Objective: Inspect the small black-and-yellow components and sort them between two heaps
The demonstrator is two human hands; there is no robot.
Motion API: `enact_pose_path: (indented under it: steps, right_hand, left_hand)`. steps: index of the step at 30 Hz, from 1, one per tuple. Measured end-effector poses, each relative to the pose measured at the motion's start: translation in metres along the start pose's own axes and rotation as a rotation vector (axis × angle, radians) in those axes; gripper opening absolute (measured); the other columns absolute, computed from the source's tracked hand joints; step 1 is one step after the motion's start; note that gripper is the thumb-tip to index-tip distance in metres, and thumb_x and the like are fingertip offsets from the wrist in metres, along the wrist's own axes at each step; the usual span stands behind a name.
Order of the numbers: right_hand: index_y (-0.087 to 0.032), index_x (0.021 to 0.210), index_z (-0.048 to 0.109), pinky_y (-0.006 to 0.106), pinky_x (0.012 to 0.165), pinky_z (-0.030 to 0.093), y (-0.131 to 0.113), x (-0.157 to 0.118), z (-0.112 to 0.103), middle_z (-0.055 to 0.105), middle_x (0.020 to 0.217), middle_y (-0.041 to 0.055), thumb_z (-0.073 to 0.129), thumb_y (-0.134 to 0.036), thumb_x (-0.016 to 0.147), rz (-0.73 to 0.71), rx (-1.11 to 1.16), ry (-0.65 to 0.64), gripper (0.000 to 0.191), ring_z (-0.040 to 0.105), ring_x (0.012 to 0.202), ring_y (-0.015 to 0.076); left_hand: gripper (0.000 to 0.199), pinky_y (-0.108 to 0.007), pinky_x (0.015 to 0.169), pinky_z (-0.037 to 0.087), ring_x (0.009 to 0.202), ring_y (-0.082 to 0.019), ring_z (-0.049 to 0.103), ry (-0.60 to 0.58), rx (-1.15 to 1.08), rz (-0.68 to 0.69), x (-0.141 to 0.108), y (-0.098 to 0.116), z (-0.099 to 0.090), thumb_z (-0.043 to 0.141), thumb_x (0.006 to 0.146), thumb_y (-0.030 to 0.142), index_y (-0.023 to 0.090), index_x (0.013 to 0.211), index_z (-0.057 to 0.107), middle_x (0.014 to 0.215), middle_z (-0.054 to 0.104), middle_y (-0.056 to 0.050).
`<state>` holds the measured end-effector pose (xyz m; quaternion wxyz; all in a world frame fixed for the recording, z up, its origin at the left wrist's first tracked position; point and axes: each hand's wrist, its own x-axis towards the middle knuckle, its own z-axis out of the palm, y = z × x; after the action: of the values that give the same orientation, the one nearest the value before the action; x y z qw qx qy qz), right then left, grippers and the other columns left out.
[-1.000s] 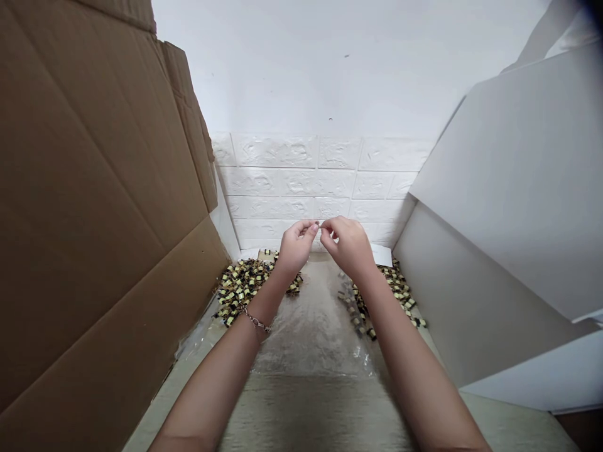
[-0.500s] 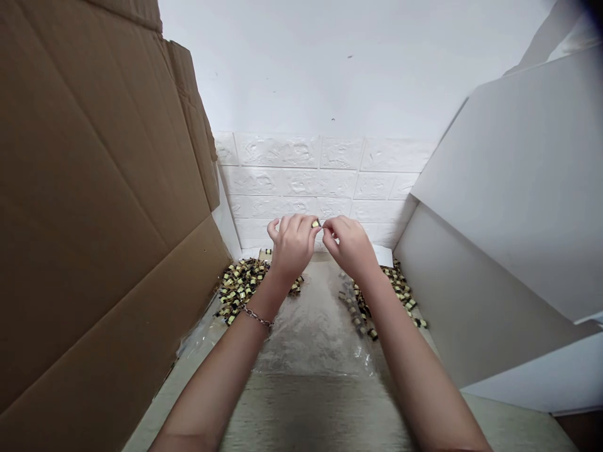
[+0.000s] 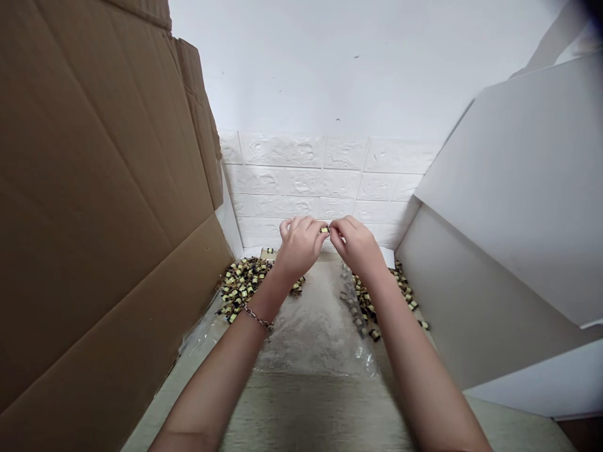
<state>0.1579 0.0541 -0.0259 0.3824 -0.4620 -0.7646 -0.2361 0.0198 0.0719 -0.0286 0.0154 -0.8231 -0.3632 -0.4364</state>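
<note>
Between the thumb and fingers of my left hand [image 3: 300,246] is a small yellow-and-black wound component [image 3: 325,230], which looks like a little transformer coil. My right hand [image 3: 357,245] pinches at the right end of that piece, its thumb and forefinger pressed together; what sits in the pinch is too small to make out. Both hands are raised above the table, fingertips nearly meeting. A heap of similar coils [image 3: 240,285] lies below and left of my left hand. Another heap [image 3: 407,292] lies under my right forearm.
A clear plastic sheet [image 3: 315,326] covers the middle of the pale table [image 3: 306,408]. Brown cardboard [image 3: 108,207] walls the left side, and a white panel [image 3: 471,301] the right. A white brick-pattern wall [image 3: 292,182] stands behind.
Both hands have shifted slightly right in the picture, with the coil still in the left fingers. The coil has turned a little, and the right fingertips sit closer against its end.
</note>
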Motion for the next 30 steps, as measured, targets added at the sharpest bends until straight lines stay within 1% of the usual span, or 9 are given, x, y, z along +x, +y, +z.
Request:
enact_pose_path:
  steps: [3,6,8,10,15,19,23,27,30]
  right_hand:
    - [-0.016,0.082,0.053,0.027,0.067,0.039,0.002,0.000,-0.001,0.054,0.074,0.0057,0.035,-0.021,0.084,-0.001,-0.011,0.005,0.019,0.050,0.070,0.0156]
    - [-0.016,0.082,0.054,0.027,0.067,0.038,0.002,0.000,-0.003,0.055,0.074,0.0056,0.036,-0.021,0.084,0.006,-0.034,-0.002,0.019,0.050,0.070,0.0157]
    - [-0.016,0.082,0.055,0.027,0.067,0.038,0.001,0.000,-0.003,0.056,0.074,0.0057,0.037,-0.021,0.084,0.007,-0.043,0.001,0.019,0.050,0.070,0.0158]
    - [-0.016,0.082,0.055,0.027,0.067,0.038,0.001,0.000,-0.004,0.056,0.075,0.0060,0.036,-0.021,0.084,0.001,-0.043,0.005,0.019,0.050,0.071,0.0160]
    - [-0.016,0.082,0.055,0.027,0.067,0.038,0.000,-0.001,-0.003,0.055,0.074,0.0056,0.037,-0.021,0.084,-0.017,-0.052,-0.002,0.019,0.050,0.070,0.0158]
    - [-0.016,0.082,0.055,0.027,0.066,0.038,0.000,-0.001,-0.003,0.055,0.074,0.0057,0.036,-0.021,0.084,-0.027,-0.059,0.004,0.019,0.050,0.070,0.0159]
    - [-0.016,0.082,0.055,0.028,0.066,0.038,-0.001,-0.001,-0.003,0.055,0.074,0.0063,0.036,-0.020,0.084,-0.025,-0.048,0.016,0.020,0.050,0.071,0.0166]
    - [-0.016,0.082,0.055,0.028,0.066,0.037,-0.002,-0.001,-0.003,0.055,0.074,0.0064,0.036,-0.019,0.083,-0.029,-0.048,0.017,0.019,0.050,0.071,0.0168]
    - [-0.016,0.081,0.054,0.028,0.066,0.037,-0.003,-0.001,-0.001,0.055,0.073,0.0060,0.035,-0.019,0.083,-0.037,-0.066,0.007,0.019,0.050,0.070,0.0164]
  left_hand:
    - [0.019,-0.032,0.086,0.024,0.092,-0.020,0.046,-0.046,-0.277,-0.089,0.003,-0.003,0.001,0.045,0.079,0.031,0.022,0.088,0.059,0.092,0.058,-0.004]
    - [0.020,-0.027,0.079,0.032,0.086,-0.018,0.049,-0.129,-0.620,-0.193,0.006,-0.007,0.004,0.047,0.077,0.032,0.019,0.085,0.060,0.087,0.059,-0.003]
    - [0.021,-0.025,0.075,0.034,0.082,-0.016,0.050,-0.190,-0.843,-0.272,0.007,-0.009,0.005,0.050,0.074,0.032,0.016,0.082,0.060,0.083,0.060,-0.003]
    - [0.021,-0.024,0.073,0.034,0.077,-0.015,0.050,-0.230,-0.988,-0.345,0.008,-0.011,0.006,0.054,0.071,0.033,0.014,0.075,0.061,0.076,0.059,-0.002]
    - [0.022,-0.021,0.061,0.030,0.063,-0.009,0.044,-0.269,-1.149,-0.500,0.006,-0.012,0.006,0.056,0.070,0.035,0.014,0.066,0.059,0.066,0.054,0.000]
    - [0.018,-0.020,0.057,0.029,0.059,-0.007,0.041,-0.308,-1.330,-0.555,0.006,-0.011,0.007,0.058,0.069,0.029,0.013,0.063,0.056,0.063,0.050,0.001]
    - [0.017,-0.020,0.052,0.027,0.058,-0.007,0.041,-0.323,-1.371,-0.613,0.006,-0.011,0.008,0.057,0.070,0.028,0.013,0.065,0.055,0.064,0.050,0.000]
    - [0.015,-0.020,0.057,0.030,0.061,-0.007,0.045,-0.325,-1.408,-0.713,0.004,-0.012,0.007,0.058,0.071,0.028,0.013,0.069,0.055,0.067,0.052,0.000]
    - [0.015,-0.021,0.061,0.033,0.064,-0.008,0.047,-0.327,-1.466,-0.731,0.003,-0.013,0.007,0.059,0.071,0.029,0.014,0.072,0.055,0.069,0.054,-0.001]
